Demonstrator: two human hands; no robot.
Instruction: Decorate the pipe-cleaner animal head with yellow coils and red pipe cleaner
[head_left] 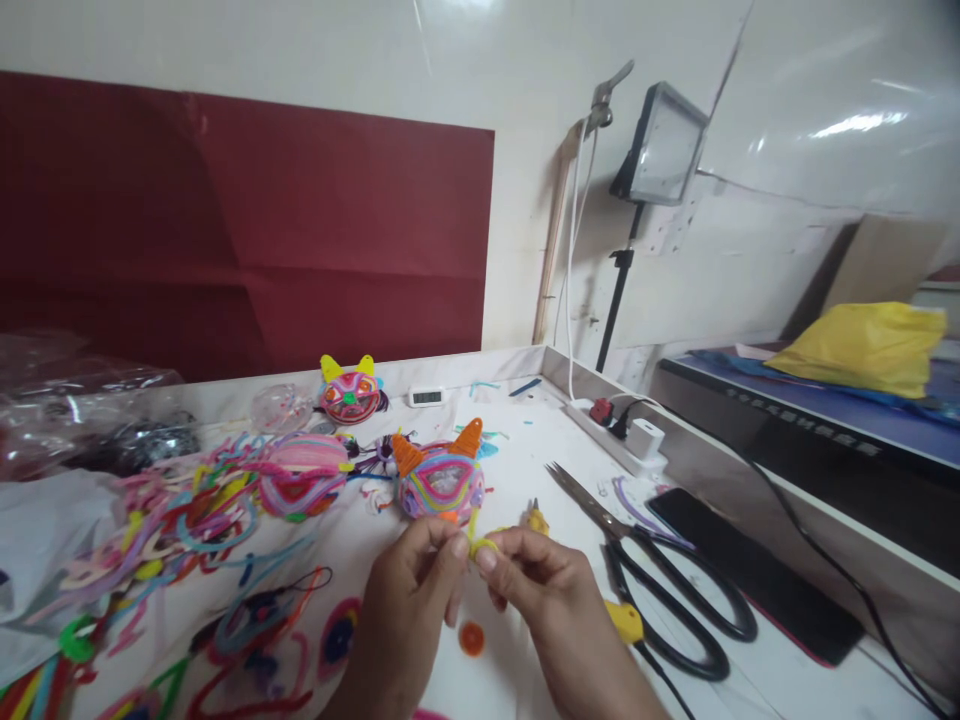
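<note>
The upper part of the frame is filled by a pale wall (337, 60), and the lower part is taken up by a white table (566, 430). Part of the wall, from the left edge to the centre, is covered by a red sheet (337, 230). At lower left, the table is strewn with a tangle of coloured strips (217, 500), and clear plastic (90, 400) is bunched at the left edge. At lower right, black-handled scissors (615, 530) are laid with their tips pointed toward the upper left, just beside a dark phone (750, 570). At bottom centre, the left hand (409, 600) and the right hand (562, 610) are held near each other, fingertips almost meeting. A lamp (670, 150) is mounted on a stand at upper right, and a yellow bag (862, 345) is seen at right. Near the centre, an orange-eared figure (442, 485) is set just beyond the hands; a yellow-eared figure (350, 397) is placed farther back, to its upper left. A small display (426, 397) is stood near the table's back edge. An orange disc (472, 638) is seen on the table between the wrists, bottom centre. Smallest, a yellow strip (484, 546) is pinched narrowly between thumb and fingers of both hands, just below the orange-eared figure in the frame, one end pointed upward.
</note>
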